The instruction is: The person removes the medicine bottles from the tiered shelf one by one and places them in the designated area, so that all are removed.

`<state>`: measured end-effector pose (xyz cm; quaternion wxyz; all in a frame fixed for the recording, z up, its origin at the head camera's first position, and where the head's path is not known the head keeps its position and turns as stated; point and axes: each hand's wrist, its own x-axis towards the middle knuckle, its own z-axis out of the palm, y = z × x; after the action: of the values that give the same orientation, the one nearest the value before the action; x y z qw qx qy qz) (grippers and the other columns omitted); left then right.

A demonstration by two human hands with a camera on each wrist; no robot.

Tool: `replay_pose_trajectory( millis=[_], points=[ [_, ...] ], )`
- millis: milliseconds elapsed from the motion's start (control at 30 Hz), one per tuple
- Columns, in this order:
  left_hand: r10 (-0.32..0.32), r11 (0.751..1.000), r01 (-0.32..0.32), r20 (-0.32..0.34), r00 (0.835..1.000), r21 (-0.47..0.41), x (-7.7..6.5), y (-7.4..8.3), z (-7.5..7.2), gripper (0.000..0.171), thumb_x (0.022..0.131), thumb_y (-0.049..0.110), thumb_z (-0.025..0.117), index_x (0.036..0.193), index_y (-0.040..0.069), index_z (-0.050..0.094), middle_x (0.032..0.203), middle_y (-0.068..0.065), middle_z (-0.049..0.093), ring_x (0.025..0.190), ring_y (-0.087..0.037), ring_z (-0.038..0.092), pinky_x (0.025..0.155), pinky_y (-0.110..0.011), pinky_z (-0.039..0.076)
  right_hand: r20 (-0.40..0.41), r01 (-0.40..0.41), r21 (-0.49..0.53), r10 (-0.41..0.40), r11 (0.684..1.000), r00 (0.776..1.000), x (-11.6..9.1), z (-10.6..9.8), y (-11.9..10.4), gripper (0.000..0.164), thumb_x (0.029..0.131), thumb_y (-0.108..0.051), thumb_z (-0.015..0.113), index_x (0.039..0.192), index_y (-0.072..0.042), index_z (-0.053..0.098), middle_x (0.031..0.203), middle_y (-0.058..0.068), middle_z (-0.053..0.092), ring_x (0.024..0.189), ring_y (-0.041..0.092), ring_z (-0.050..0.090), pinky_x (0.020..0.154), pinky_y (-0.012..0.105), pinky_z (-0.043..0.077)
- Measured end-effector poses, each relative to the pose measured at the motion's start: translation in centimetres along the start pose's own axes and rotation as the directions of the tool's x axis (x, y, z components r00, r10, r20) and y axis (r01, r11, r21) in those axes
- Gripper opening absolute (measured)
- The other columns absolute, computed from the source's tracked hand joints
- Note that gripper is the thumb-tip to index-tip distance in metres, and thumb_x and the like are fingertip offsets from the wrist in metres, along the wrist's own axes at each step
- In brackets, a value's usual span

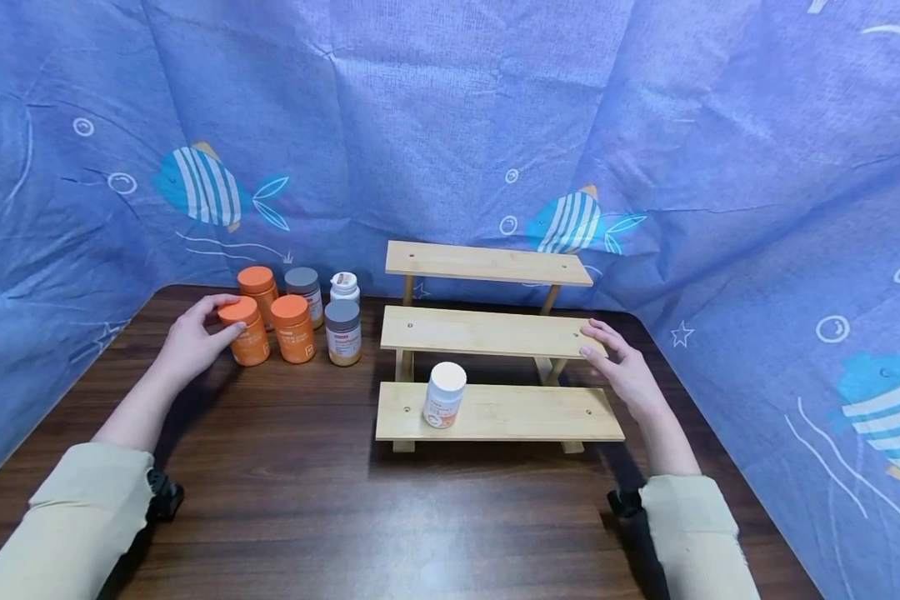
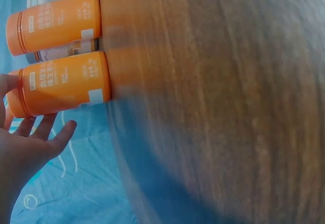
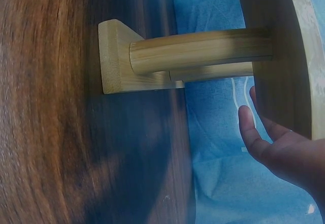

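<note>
My left hand (image 1: 198,337) holds the front-left orange supplement bottle (image 1: 250,342) by its lid, with thumb and fingers about the rim. That bottle (image 2: 66,84) stands upright on the table in the left wrist view. A second orange bottle (image 1: 294,332) is just right of it, then a grey-lidded bottle (image 1: 343,335). At the right end of the middle shelf (image 1: 487,331) of a three-step wooden rack, my right hand (image 1: 624,367) rests with loosely bent fingers. The right wrist view shows its fingers (image 3: 248,125) beside the board's underside (image 3: 277,82).
Behind the front bottles stand another orange bottle (image 1: 258,287), a grey-lidded one (image 1: 305,287) and a small white one (image 1: 345,287). A white bottle (image 1: 444,396) sits on the rack's bottom shelf (image 1: 532,412). Blue fish-printed cloth (image 1: 450,125) hangs behind the dark wooden table (image 1: 390,517).
</note>
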<state>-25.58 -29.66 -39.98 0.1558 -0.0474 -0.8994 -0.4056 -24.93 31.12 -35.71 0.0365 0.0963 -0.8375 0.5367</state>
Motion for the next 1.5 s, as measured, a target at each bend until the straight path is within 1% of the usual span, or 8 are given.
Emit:
replay_pose_trajectory(
  millis=[100,267,467,700,1000,1200,1367,1500],
  points=[
    [-0.008,1.000,0.008,0.022,1.000,-0.010,0.0,0.2,-0.2,0.050,0.096,0.026,0.054,0.136,-0.002,0.040,0.133,-0.031,0.044,0.116,-0.048,0.045,0.092,-0.064,0.036,-0.001,0.001,-0.004,-0.001,1.000,1.000,-0.1,0.0,-0.1,0.052,0.094,-0.020,0.059,0.138,0.003,0.043,0.153,0.012,0.026,0.101,-0.009,0.051,0.071,0.016,0.050],
    [-0.017,1.000,0.017,0.018,1.000,0.004,0.0,0.4,-0.1,0.050,0.096,0.025,0.054,0.136,-0.003,0.041,0.133,-0.031,0.043,0.115,-0.047,0.045,0.093,-0.063,0.036,-0.002,0.004,-0.006,-0.004,1.000,1.000,0.0,0.1,0.0,0.052,0.094,-0.020,0.059,0.138,0.004,0.043,0.153,0.013,0.026,0.100,-0.009,0.051,0.070,0.016,0.050],
    [-0.019,0.999,0.019,-0.024,1.000,0.033,-0.2,1.0,-0.1,0.051,0.095,0.025,0.056,0.135,-0.003,0.042,0.133,-0.030,0.042,0.117,-0.046,0.041,0.093,-0.062,0.033,-0.010,0.012,-0.006,-0.012,1.000,1.000,-0.1,0.0,0.1,0.051,0.094,-0.019,0.059,0.137,0.004,0.043,0.152,0.011,0.028,0.097,-0.009,0.052,0.069,0.016,0.050],
    [0.013,0.998,-0.010,-0.054,0.998,0.060,-0.6,2.2,-0.5,0.053,0.093,0.024,0.060,0.135,-0.004,0.043,0.138,-0.031,0.038,0.128,-0.050,0.031,0.099,-0.068,0.025,-0.011,0.021,0.003,-0.021,1.000,1.000,0.0,0.0,0.2,0.052,0.094,-0.019,0.060,0.137,0.005,0.043,0.152,0.014,0.027,0.099,-0.010,0.051,0.069,0.015,0.050],
    [0.050,0.998,-0.047,-0.085,0.995,0.042,-1.4,5.0,-0.5,0.050,0.091,0.019,0.063,0.134,-0.001,0.046,0.138,-0.028,0.039,0.123,-0.047,0.039,0.094,-0.064,0.034,-0.006,0.019,0.005,-0.019,1.000,1.000,0.1,0.0,0.3,0.052,0.094,-0.019,0.060,0.137,0.005,0.043,0.153,0.015,0.026,0.100,-0.010,0.051,0.069,0.015,0.050],
    [0.053,0.999,-0.053,-0.086,0.995,0.002,-2.1,7.1,-0.3,0.050,0.090,0.021,0.064,0.134,0.004,0.048,0.141,-0.025,0.038,0.123,-0.046,0.039,0.095,-0.065,0.034,-0.003,0.017,-0.002,-0.017,1.000,1.000,0.1,0.0,0.2,0.053,0.094,-0.020,0.059,0.138,0.004,0.043,0.153,0.015,0.026,0.100,-0.009,0.051,0.070,0.016,0.050],
    [0.092,0.995,-0.095,-0.084,0.992,-0.029,-2.4,8.6,-0.2,0.050,0.090,0.021,0.064,0.134,0.004,0.048,0.142,-0.024,0.038,0.124,-0.047,0.039,0.096,-0.064,0.034,-0.004,0.015,-0.007,-0.015,1.000,1.000,0.1,0.0,0.2,0.052,0.094,-0.021,0.059,0.138,0.004,0.043,0.153,0.014,0.026,0.099,-0.009,0.051,0.070,0.016,0.050],
    [0.118,0.991,-0.123,-0.083,0.989,-0.051,-2.6,9.7,0.0,0.050,0.089,0.019,0.065,0.134,0.005,0.048,0.140,-0.021,0.041,0.127,-0.043,0.038,0.099,-0.062,0.033,-0.003,0.016,-0.005,-0.016,1.000,1.000,0.1,0.1,0.2,0.053,0.094,-0.020,0.059,0.138,0.004,0.043,0.153,0.014,0.026,0.098,-0.009,0.052,0.069,0.016,0.050]
  ],
)
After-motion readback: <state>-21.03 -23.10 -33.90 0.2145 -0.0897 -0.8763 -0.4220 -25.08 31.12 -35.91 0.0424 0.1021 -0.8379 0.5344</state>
